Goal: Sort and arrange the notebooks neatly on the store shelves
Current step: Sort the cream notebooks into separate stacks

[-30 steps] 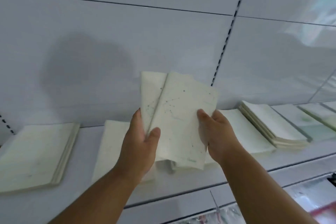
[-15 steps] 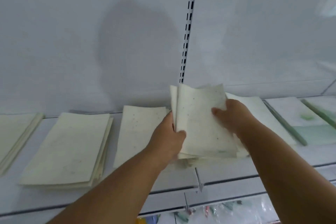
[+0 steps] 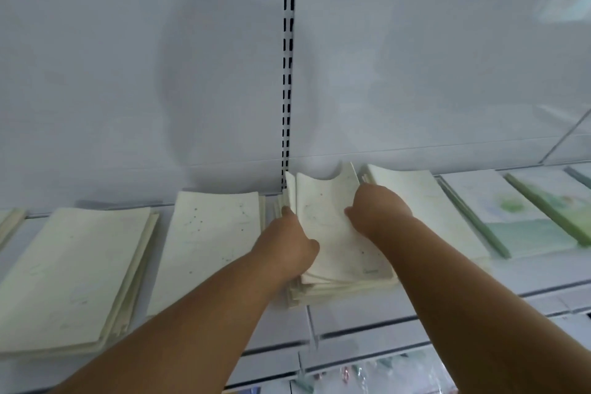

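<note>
Fingers of our left hand (image 3: 289,245) curl round the left edge of a small bundle of cream notebooks (image 3: 332,230), thumb lying on the top cover, while our right hand (image 3: 375,213) grips the bundle's right edge, its fingers tucked behind the covers and mostly hidden. From the head view, this bundle sits on top of a stack (image 3: 319,293) already lying on the white shelf (image 3: 447,281), its far end tilted up a little and the covers fanned slightly apart at the back. Just left of it lies another cream pile (image 3: 208,243) with faint dotted patterns, and further left a thicker pile (image 3: 73,275). Touching the bundle's right side is one more cream pile (image 3: 425,201), partly under our right forearm. Beyond it lie notebooks with green covers (image 3: 518,221). Behind everything rises the white back panel (image 3: 128,73), with a slotted upright strip (image 3: 288,57) directly above the bundle.
</note>
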